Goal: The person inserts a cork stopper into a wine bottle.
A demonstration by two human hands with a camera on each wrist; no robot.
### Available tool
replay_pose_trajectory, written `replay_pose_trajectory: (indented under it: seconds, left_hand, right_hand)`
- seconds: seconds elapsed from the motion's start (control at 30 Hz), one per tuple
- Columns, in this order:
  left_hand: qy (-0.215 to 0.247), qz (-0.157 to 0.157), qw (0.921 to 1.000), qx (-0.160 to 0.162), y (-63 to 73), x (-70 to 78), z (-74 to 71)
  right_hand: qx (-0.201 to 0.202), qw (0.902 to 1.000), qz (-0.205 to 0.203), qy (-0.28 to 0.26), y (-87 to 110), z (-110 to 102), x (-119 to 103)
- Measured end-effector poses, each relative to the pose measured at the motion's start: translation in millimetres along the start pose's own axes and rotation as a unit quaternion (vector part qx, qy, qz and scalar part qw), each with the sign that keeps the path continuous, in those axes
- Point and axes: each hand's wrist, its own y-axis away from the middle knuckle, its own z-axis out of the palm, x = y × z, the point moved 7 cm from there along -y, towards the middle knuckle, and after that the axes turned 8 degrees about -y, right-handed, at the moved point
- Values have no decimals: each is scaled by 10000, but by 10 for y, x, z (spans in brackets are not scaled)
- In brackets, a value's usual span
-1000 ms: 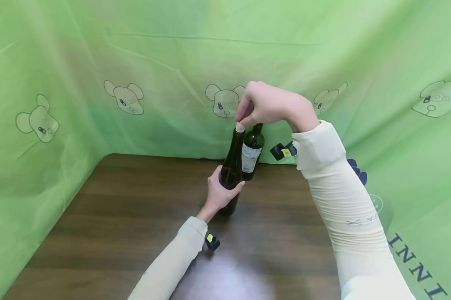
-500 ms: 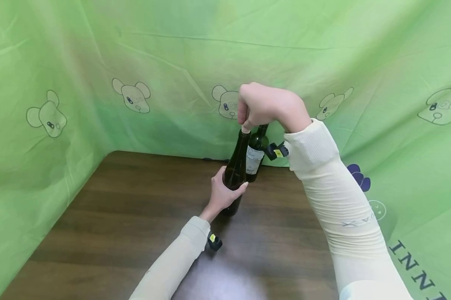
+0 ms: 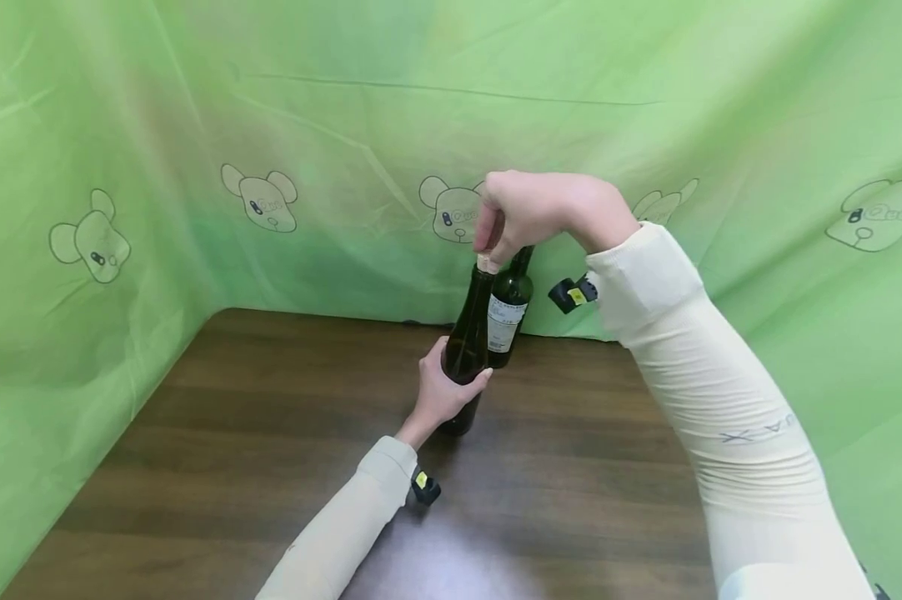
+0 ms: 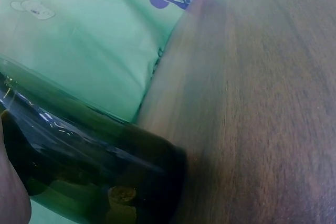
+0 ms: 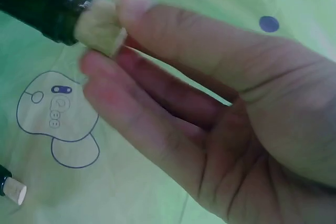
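Observation:
A dark green wine bottle [image 3: 477, 304] stands on the table, leaning slightly. My left hand [image 3: 438, 387] is wrapped around its body; in the left wrist view only the edge of that hand shows, beside the lower glass [image 4: 105, 145]. At the top of the bottle, a pale cork [image 3: 486, 264] sits in the mouth with part of it sticking out. Thumb and fingers of my right hand [image 3: 537, 208] pinch this cork from above, as the right wrist view shows close up on the cork [image 5: 100, 27].
Right behind the held bottle stands a second green bottle [image 3: 507, 312] with a white label; its own cork [image 5: 16, 191] shows in the right wrist view. The brown wooden table [image 3: 271, 467] ends at a green printed curtain [image 3: 331, 275]. Through the held glass shows a brownish round shape [image 4: 122, 195].
Over the last half second my right wrist and forearm have swung outward to the right, fingers staying at the cork. More of the cork shows than half a second ago. The left hand keeps its grip.

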Motion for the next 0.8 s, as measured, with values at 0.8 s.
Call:
replay_pose_trajectory:
  seconds: [0.8]
  left_hand:
    - [167,115,9995,-252,93,128,106]
  right_hand:
    - [-410,9935,921,-525,70,-69,219]
